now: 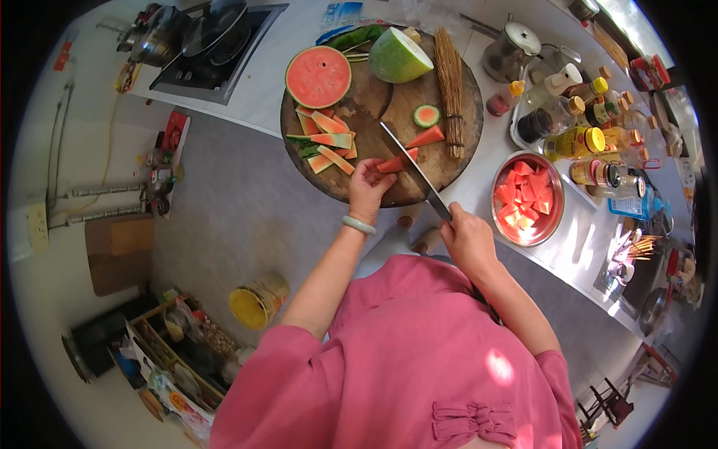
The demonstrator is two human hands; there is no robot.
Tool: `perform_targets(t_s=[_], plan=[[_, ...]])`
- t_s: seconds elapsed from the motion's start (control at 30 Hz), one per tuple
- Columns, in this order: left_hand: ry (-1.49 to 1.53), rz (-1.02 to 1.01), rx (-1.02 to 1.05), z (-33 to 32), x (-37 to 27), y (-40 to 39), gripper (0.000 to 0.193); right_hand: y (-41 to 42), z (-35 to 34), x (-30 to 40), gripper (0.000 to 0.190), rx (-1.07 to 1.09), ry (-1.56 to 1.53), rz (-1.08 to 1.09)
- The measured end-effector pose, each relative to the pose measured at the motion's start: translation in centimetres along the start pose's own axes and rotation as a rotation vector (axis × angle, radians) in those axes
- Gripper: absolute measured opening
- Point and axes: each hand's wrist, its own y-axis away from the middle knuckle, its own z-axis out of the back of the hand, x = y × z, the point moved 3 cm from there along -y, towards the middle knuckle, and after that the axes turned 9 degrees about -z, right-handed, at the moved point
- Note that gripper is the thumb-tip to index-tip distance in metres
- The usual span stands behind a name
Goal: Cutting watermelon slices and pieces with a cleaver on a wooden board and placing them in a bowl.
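My right hand [471, 241] grips the handle of a kitchen knife [424, 188], its blade slanting up and left across the round wooden chopping board [367, 115]. Pinched in the fingers of my left hand [370, 188] is one end of a peeled red watermelon piece [391, 164], which lies against the blade. A second watermelon wedge [426, 136] rests just beyond the knife, below a small round end slice [426, 116]. Cut rind strips [331, 140] lie heaped at the board's left. Behind them stands a watermelon half [318, 77], its red face towards me.
A pale green gourd half [399, 56] and a straw brush [450, 95] occupy the board's far side. To the right are a metal bowl [501, 231] of watermelon chunks and a tray [519, 132] crowded with bottles. A gas stove [216, 87] is at far left; a yellow bucket [269, 292] stands on the floor.
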Motion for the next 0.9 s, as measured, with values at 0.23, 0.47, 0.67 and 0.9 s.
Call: perform_targets(t_s=[0.23, 0.47, 0.67, 0.9], plan=[[0.074, -0.11, 0.0, -1.0, -1.0, -0.4, 0.036, 0.3, 0.5, 0.2, 0.019, -0.016, -0.07, -0.019], [0.016, -0.297, 0.019, -2.9, -4.1, -1.4, 0.03, 2.2, 2.7, 0.2, 0.017, -0.071, -0.317, -0.081], [0.343, -0.008, 0.022, -5.7, -5.1, -2.1, 0.029, 6.1, 7.2, -1.1, 0.019, -0.061, -0.92, -0.309], [0.372, 0.166, 0.251, -12.7, -4.3, -1.9, 0.032, 8.5, 8.8, -5.9, 0.016, 0.234, -1.591, -0.614]])
